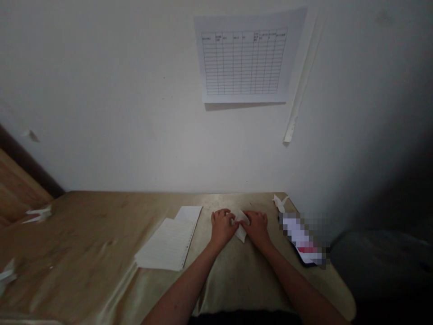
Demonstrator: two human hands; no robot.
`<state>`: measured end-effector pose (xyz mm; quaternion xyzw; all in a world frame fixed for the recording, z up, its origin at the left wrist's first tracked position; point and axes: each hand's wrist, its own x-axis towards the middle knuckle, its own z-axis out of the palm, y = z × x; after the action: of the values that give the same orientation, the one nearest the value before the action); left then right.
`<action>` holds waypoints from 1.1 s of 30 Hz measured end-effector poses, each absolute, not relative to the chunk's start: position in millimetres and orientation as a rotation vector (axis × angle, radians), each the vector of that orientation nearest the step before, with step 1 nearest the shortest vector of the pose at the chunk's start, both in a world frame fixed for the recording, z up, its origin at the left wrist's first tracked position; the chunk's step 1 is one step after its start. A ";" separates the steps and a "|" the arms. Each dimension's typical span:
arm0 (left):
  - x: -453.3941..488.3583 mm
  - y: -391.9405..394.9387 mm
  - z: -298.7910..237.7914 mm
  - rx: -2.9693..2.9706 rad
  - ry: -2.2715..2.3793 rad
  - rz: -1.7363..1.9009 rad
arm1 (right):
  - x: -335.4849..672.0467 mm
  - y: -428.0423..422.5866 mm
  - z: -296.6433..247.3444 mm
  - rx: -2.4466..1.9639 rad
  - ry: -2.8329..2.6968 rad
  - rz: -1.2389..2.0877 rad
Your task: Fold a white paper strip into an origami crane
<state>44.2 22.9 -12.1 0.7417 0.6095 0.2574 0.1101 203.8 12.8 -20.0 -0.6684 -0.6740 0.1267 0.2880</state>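
Near the middle of the table's far half, a small folded piece of white paper (241, 232) sits between my two hands. My left hand (223, 225) pinches its left side with thumb and forefinger, the other fingers curled. On the opposite side, my right hand (257, 228) grips the paper with thumb and index finger. The thumbs almost meet over the paper's middle, and one pointed end sticks out toward me. Left of my left hand lies a stack of lined notebook sheets (165, 246) with punched holes along its right edge.
A phone (301, 239), partly pixelated, lies at the right edge of the cloth-covered table (101, 234). Behind it is a folded paper shape (280, 203). More folded paper (39, 214) rests at the far left. A printed chart (245, 63) hangs on the wall.
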 end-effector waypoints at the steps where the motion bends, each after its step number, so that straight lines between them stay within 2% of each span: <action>1: 45.1 22.7 -12.1 2.175 1.797 0.753 | 203.6 12.7 -19.7 -1.790 -1.801 0.342; 33: 46.4 20.3 -8.5 2.180 1.767 0.730 | 206.5 12.1 -21.7 -1.752 -1.807 0.360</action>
<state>46.4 20.3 -8.5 0.7463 0.6050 0.2500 0.1208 206.5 12.1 -21.7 -0.6584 -0.6792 0.1352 0.2949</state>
